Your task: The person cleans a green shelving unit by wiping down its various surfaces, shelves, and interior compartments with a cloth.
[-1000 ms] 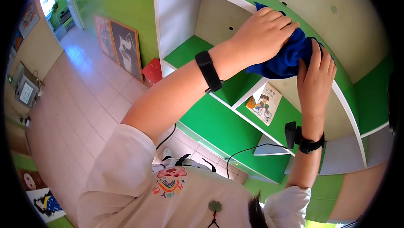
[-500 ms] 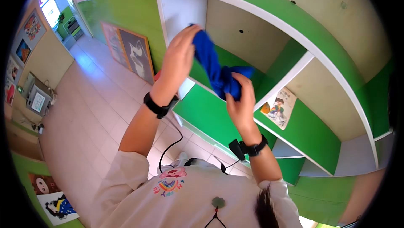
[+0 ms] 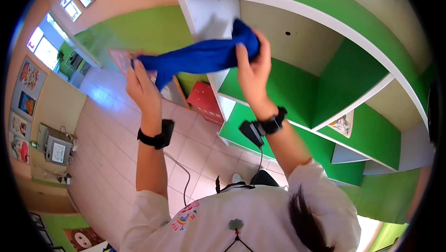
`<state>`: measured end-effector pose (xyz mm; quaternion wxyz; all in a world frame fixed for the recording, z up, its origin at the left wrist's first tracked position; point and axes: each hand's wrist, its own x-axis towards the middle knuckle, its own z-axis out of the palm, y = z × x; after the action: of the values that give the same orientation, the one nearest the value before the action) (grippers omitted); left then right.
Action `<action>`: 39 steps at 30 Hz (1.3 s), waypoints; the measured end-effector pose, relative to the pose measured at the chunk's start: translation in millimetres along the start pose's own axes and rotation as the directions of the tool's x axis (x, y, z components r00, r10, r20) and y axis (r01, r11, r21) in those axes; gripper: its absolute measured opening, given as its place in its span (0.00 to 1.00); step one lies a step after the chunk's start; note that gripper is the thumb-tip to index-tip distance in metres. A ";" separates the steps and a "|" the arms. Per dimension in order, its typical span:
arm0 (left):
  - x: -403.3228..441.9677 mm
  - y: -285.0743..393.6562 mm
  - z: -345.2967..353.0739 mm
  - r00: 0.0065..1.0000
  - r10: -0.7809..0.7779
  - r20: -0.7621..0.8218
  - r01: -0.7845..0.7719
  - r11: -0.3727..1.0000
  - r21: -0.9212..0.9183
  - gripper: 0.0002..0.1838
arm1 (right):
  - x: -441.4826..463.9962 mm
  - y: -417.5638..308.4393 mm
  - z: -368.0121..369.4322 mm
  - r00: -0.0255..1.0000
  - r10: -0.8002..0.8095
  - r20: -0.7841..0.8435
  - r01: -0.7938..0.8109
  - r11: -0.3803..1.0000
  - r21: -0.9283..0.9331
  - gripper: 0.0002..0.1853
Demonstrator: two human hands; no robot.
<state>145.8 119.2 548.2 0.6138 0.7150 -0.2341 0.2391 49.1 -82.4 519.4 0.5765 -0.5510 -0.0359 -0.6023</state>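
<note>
A blue cloth (image 3: 195, 56) is stretched between my two hands in front of the shelving, with a loose corner hanging down near its left end. My left hand (image 3: 143, 87) pinches that left end. The other end is bunched up in my right hand (image 3: 254, 66), its fingers closed around the fabric. Behind the cloth stand the white side panel and the green-floored compartments of the shelf unit (image 3: 274, 82). Each wrist wears a black strap with a small device.
A red box (image 3: 205, 101) stands on the tiled floor (image 3: 111, 154) by the shelf's end. A drawing sheet (image 3: 343, 124) lies in a right compartment. Framed pictures lean on the green wall. A dark cable (image 3: 188, 182) hangs below my left wrist.
The cloth went from hanging bunched and slanted to being pulled out nearly level. My left hand moved left and down, my right hand up. The view turned left, bringing the red box into sight.
</note>
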 end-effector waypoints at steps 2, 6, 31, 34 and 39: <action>35.6 9.3 35.9 0.994 0.103 -0.043 -0.111 0.857 -0.503 0.18 | 31.6 6.4 34.8 0.998 -0.043 0.053 0.046 0.998 -0.040 0.23; 36.3 -6.2 107.6 0.978 0.038 0.207 0.093 0.804 -0.587 0.20 | 31.5 30.3 72.2 0.904 -0.355 0.238 0.410 0.879 -0.244 0.23; 37.3 -9.6 97.3 0.966 0.081 0.247 0.028 0.913 -0.408 0.19 | 47.0 18.9 50.8 0.833 -0.227 0.504 0.369 0.908 -0.201 0.29; 62.1 11.8 100.4 0.962 0.072 0.262 0.093 0.819 -0.567 0.20 | 48.5 23.3 51.5 0.819 -0.240 0.521 0.422 0.868 -0.263 0.29; 18.0 -39.2 101.5 0.878 0.104 0.467 0.179 0.834 -0.522 0.23 | 5.1 37.3 38.2 0.865 -0.101 0.491 0.305 0.883 -0.357 0.33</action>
<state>190.0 23.4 516.0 0.7209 0.5486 -0.4221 -0.0343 101.6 -72.3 515.8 0.3497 -0.7817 -0.0987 -0.5069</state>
